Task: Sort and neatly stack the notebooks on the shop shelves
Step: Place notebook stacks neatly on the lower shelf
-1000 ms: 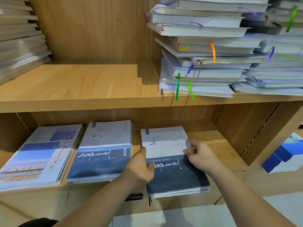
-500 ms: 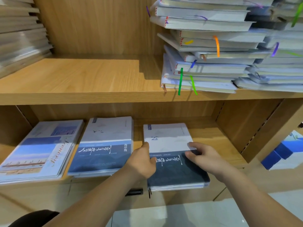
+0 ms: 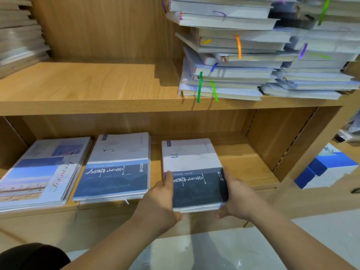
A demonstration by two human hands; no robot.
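Head view: left hand (image 3: pixel 161 201) and right hand (image 3: pixel 235 197) grip opposite sides of the dark notebook stack (image 3: pixel 192 168) on the lower shelf (image 3: pixel 247 168) — apparently squaring it. Next: likely an even push inward.

A small stack of white-and-dark notebooks (image 3: pixel 191 162) lies flat on the lower shelf (image 3: pixel 245 162), front edge seemingly overhanging

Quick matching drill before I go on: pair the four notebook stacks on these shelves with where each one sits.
1 dark-cover stack
2 blue-cover stack
3 scenery-cover stack
4 ribboned pile

A upper shelf, right
B lower shelf, far left
C lower shelf, right
D lower shelf, middle

Pairs: 1-C, 2-D, 3-B, 4-A
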